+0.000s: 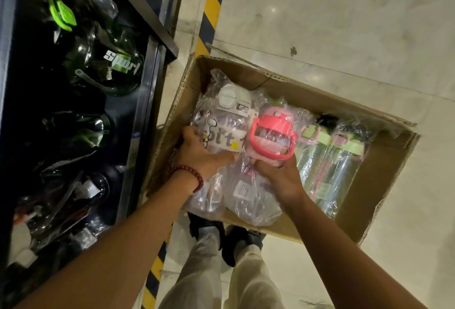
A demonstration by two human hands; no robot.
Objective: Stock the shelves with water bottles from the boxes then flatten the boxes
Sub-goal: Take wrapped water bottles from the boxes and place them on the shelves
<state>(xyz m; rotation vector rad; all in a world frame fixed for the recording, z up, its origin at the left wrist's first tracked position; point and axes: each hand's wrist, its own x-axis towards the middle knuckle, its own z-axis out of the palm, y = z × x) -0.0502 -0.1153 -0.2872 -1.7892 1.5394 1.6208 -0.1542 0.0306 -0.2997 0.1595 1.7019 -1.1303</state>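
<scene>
Inside the open box (pixel 384 193), the left hand (pixel 197 156) curls around a white bottle (pixel 229 124); the right hand (pixel 280 175) grips a pink bottle (pixel 272 136) beside it. Right of both grips, green bottles (pixel 327 161) wait; the shelf (pixel 145 102) is partly stocked, flattening undone.

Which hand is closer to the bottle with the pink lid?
The right hand. It grips the pink-lidded bottle from below. The left hand is beside it, holding the white-lidded bottle instead.
</scene>
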